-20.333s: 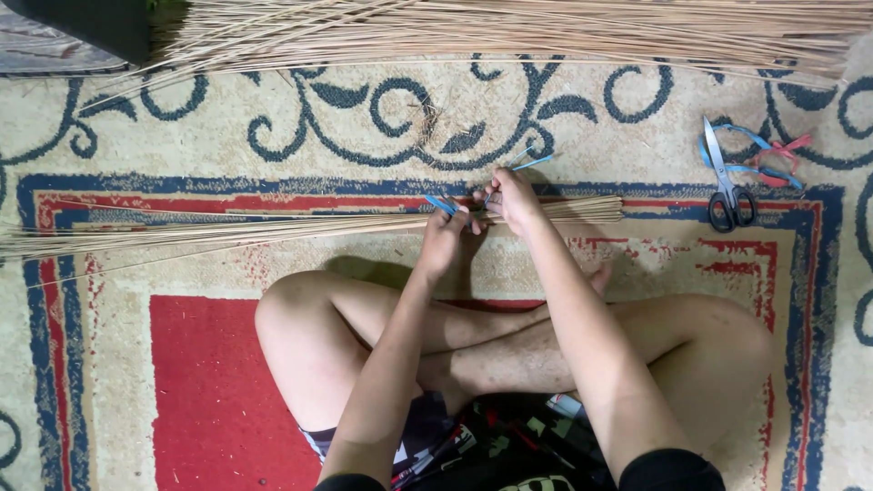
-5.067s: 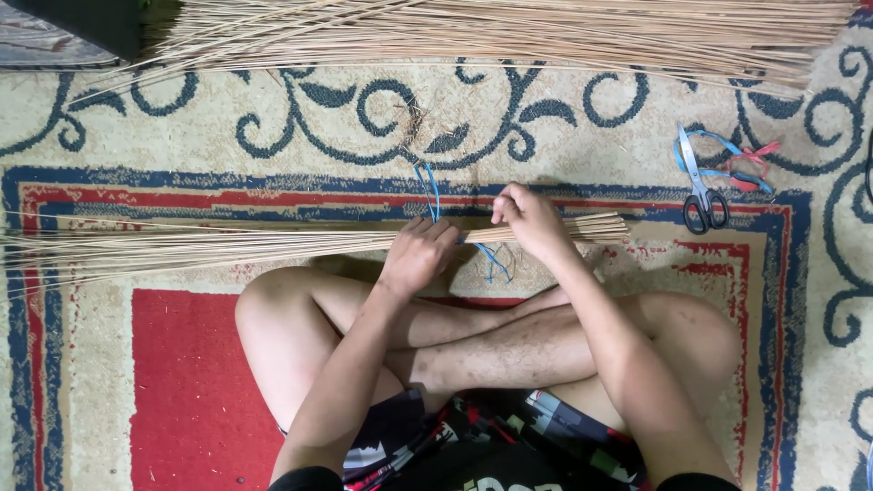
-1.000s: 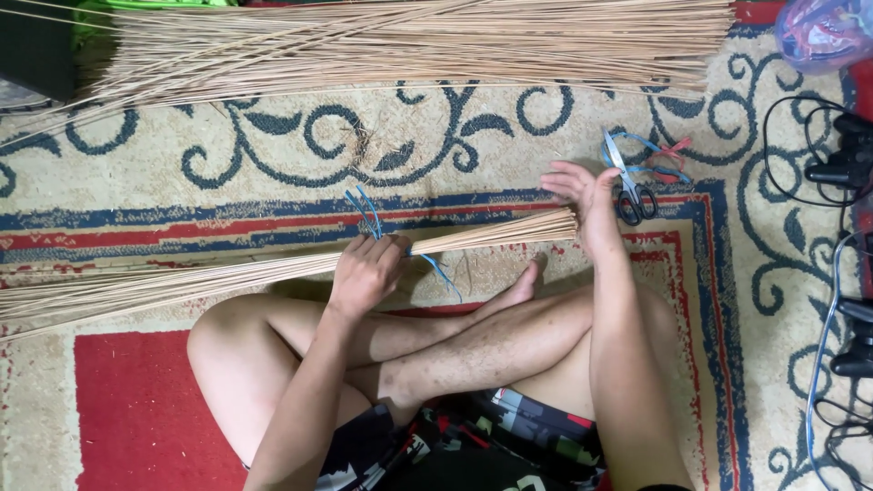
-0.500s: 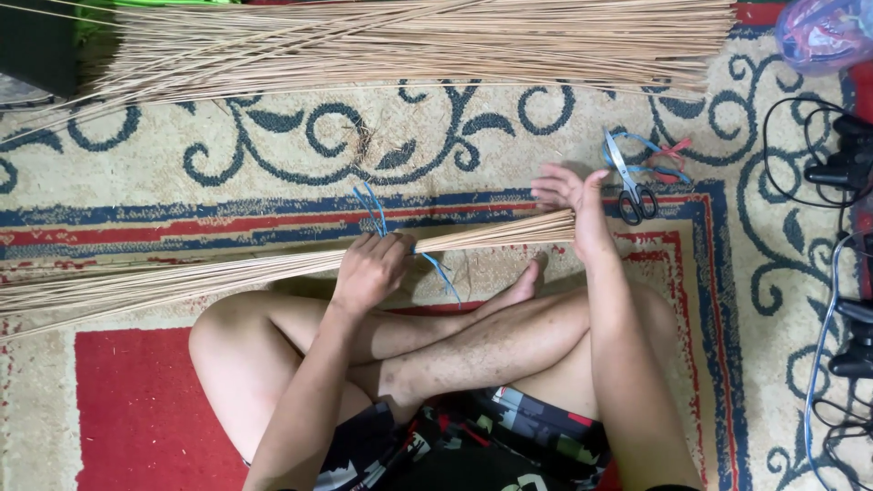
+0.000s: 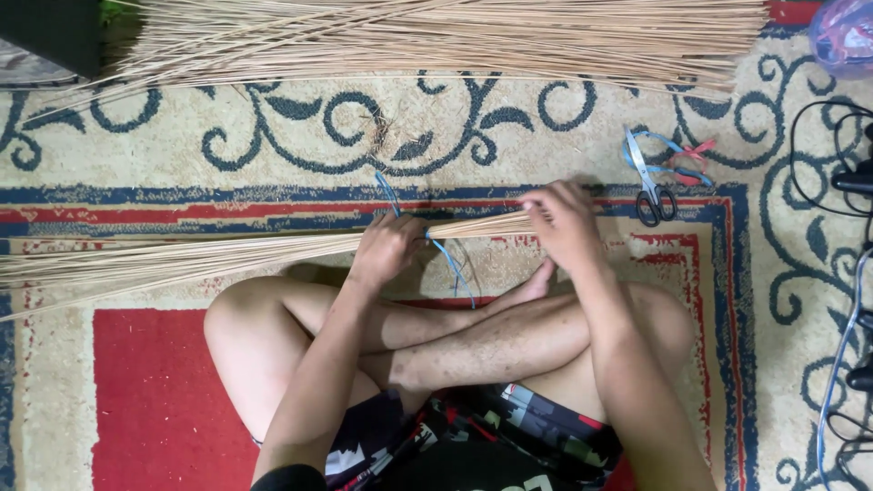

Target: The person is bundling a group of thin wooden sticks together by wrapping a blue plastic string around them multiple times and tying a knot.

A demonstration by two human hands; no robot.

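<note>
A long bundle of thin pale sticks [image 5: 182,257] lies across the patterned rug in front of my crossed legs, its loose end fanning out to the left. My left hand [image 5: 389,247] is closed around the bundle near its thick end, where a blue string [image 5: 450,259] hangs down. My right hand [image 5: 562,221] grips the thick end of the same bundle, fingers curled over the stick tips.
A large heap of the same sticks [image 5: 455,36] lies along the far edge of the rug. Scissors [image 5: 647,186] with blue and red string scraps [image 5: 682,155] rest to the right. Black cables [image 5: 846,182] run down the right side; a dark box [image 5: 50,32] stands far left.
My right hand has drawn back left from beside the scissors and closed on the bundle's thick end. The left hand stays on the bundle by the blue string.
</note>
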